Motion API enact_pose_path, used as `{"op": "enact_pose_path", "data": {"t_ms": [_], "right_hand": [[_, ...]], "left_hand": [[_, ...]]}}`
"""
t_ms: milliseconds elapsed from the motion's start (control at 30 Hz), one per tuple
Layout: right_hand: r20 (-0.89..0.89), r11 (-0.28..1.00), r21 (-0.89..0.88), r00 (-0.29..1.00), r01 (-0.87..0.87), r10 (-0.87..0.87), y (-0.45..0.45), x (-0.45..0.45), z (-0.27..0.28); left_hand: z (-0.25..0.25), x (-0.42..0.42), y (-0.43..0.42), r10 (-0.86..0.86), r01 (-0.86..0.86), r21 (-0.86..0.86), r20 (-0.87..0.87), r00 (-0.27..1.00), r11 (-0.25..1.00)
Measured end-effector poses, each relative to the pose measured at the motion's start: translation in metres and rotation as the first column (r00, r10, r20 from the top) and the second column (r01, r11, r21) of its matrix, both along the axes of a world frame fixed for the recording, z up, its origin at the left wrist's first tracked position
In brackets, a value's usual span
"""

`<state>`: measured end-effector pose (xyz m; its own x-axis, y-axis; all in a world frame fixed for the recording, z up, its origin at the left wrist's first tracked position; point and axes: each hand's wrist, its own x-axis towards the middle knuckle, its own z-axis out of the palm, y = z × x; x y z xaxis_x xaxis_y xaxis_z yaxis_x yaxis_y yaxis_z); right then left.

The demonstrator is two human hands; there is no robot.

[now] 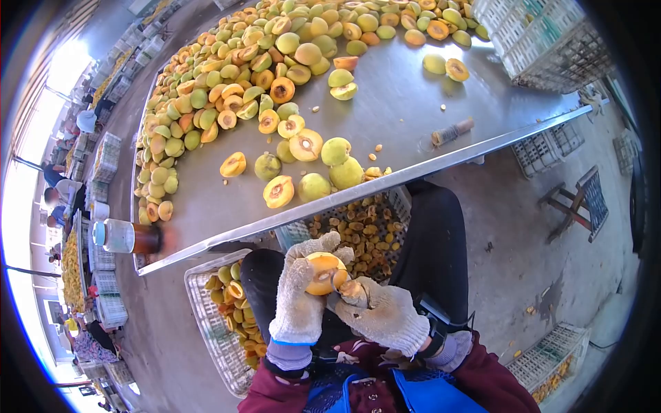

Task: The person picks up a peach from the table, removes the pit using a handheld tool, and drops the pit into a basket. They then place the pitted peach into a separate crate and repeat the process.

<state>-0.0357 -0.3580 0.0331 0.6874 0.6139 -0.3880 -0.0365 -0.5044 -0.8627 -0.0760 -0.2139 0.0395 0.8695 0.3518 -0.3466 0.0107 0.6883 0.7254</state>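
Left hand [299,292] grips a peach half [319,274] beside the counter [392,96] while right hand [385,313] clasps a ring-tipped tool [353,292] at the cut face; excess force could slip it into the left hand.

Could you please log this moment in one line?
left hand: holding cut fruit; right hand: holding tool at its edge; table: piled fruit

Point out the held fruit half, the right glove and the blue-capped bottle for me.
Fruit half [322,272]: head view, cut face.
Right glove [385,314]: head view, back of the hand.
Blue-capped bottle [121,237]: head view, clear side wall.
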Motion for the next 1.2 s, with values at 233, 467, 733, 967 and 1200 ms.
{"op": "enact_pose_path", "data": {"t_ms": [233,467,733,967,1200], "right_hand": [[0.135,0.999,-0.006,0.990,0.031,-0.030,0.000,-0.003,-0.003],[0.091,0.995,0.103,0.996,0.003,-0.012,-0.002,-0.004,-0.003],[-0.446,0.986,0.143,0.884,-0.085,0.141,-0.011,0.015,0.017],[-0.265,0.982,0.181,0.960,-0.043,0.091,-0.012,0.001,0.005],[-0.123,0.999,0.041,0.992,-0.009,0.014,-0.006,-0.001,0.013]], "left_hand": [[0.000,-0.002,-0.021,0.054,-0.060,0.157,0.041,0.998,0.986],[-0.005,0.005,-0.028,0.080,-0.161,0.590,0.161,0.984,0.791],[0.014,0.004,-0.017,-0.063,0.093,0.534,-0.074,0.995,0.840],[0.011,-0.009,-0.032,-0.029,0.009,0.608,0.024,0.999,0.794],[0.005,-0.007,-0.035,0.091,-0.149,0.395,0.162,0.983,0.906]]}}
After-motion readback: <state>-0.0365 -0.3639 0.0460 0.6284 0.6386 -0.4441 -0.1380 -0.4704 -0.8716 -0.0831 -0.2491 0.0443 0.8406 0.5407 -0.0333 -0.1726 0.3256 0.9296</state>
